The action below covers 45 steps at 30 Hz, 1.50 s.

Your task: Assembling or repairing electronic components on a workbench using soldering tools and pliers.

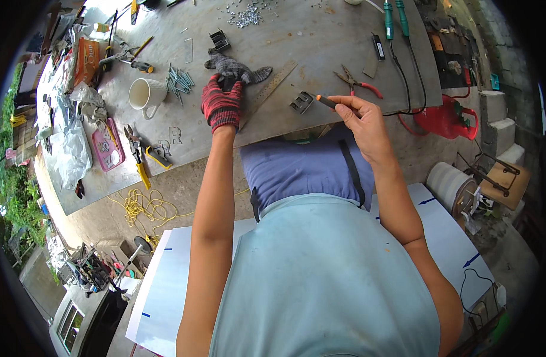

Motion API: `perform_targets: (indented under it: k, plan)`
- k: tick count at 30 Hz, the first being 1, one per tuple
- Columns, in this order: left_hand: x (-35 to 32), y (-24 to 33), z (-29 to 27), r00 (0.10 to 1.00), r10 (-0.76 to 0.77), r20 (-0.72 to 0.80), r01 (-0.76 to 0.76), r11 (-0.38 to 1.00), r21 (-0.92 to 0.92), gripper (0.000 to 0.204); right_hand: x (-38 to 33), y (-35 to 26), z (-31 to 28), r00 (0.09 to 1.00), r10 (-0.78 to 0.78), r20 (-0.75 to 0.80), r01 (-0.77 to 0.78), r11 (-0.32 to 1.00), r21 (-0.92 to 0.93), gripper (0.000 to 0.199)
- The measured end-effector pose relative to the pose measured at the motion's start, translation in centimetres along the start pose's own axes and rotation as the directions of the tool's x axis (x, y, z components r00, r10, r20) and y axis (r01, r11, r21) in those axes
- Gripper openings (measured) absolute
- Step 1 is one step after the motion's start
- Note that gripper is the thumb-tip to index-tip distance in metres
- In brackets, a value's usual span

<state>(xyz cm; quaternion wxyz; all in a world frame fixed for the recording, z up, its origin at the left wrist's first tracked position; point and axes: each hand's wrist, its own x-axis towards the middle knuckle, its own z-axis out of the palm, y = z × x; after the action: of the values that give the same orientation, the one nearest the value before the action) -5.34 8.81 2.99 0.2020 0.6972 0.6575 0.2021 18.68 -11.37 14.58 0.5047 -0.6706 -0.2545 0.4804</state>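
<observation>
Gloves number two: one red-and-grey knit glove on the left hand (223,102), pressed flat on the grey metal desk (320,35), one loose grey glove (237,68) just beyond. Right hand (361,119), raised with bent wrist, pinches one orange-tipped marker (326,102) in its fingers, long axis pointing left toward one small metal letter piece (301,102)

Left hand (222,102) flat, right hand (361,122) pinched

I see soft, even daylight, faint shadows, mild glare on the grey workbench (320,35); fisheye bends edges, corners vignetted black.
</observation>
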Motion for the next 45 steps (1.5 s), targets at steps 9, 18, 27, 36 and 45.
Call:
perform_targets:
  k: [9,18,27,36,45]
  plan:
    - [-1.3,1.3,-3.0,0.952,-0.154,0.264,0.298,0.663,-0.687,0.039,2.0,-0.6,7.2,0.952,-0.305,-0.017,0.283,0.902,-0.327,0.018]
    - [-3.3,3.0,-5.1,0.905,-0.252,0.341,0.414,0.348,-0.841,0.028,0.8,0.8,12.4,0.919,-0.385,0.085,0.391,0.862,-0.323,0.014]
    - [0.0,-3.4,-4.1,0.951,-0.262,0.162,0.285,0.552,-0.783,0.044,-0.5,0.0,6.1,0.934,-0.357,-0.023,0.348,0.922,-0.172,0.016]
    - [-5.4,0.4,-3.8,0.924,0.154,-0.350,-0.125,0.987,0.105,0.057,-0.8,0.6,1.9,0.972,-0.200,-0.121,0.209,0.976,0.063,0.022]
    - [-12.5,1.3,2.1,0.936,0.283,0.208,-0.179,0.894,-0.410,0.074,7.8,10.0,-7.7,0.738,-0.510,-0.442,0.060,0.702,-0.710,0.018]
